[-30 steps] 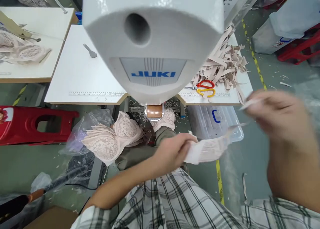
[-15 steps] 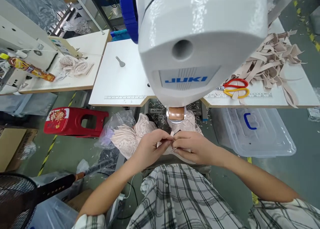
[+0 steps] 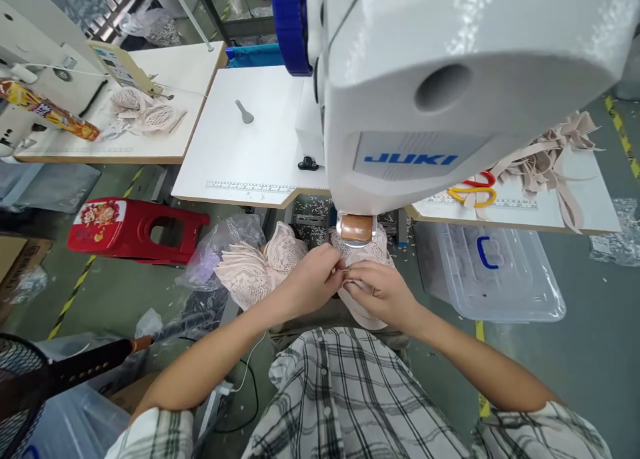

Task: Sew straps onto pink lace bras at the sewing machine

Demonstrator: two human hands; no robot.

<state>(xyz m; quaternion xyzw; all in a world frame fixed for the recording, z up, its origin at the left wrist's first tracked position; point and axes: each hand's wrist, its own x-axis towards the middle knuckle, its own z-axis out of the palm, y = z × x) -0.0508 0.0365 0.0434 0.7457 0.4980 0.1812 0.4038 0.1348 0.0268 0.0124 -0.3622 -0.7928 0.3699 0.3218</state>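
My left hand (image 3: 314, 280) and my right hand (image 3: 376, 289) meet just below the copper-coloured foot (image 3: 355, 227) of the white JUKI sewing machine (image 3: 440, 79). Both pinch a pale pink lace piece (image 3: 361, 312) that hangs down between them over my lap. The fingers of both hands are closed on the fabric's upper edge. A heap of similar pink lace pieces (image 3: 255, 269) lies on a clear plastic bag (image 3: 220, 245) just to the left of my left hand.
Red and yellow scissors (image 3: 473, 187) and a pile of beige strips (image 3: 543, 159) lie on the white table (image 3: 235, 159) at right. A clear plastic bin (image 3: 500, 275) sits below it. A red stool (image 3: 133, 229) stands at left, a fan (image 3: 30, 392) at lower left.
My right hand swung in from the far right to meet the left under the machine foot. Both hands moved up closer to the foot. My head shifted left and nearer.
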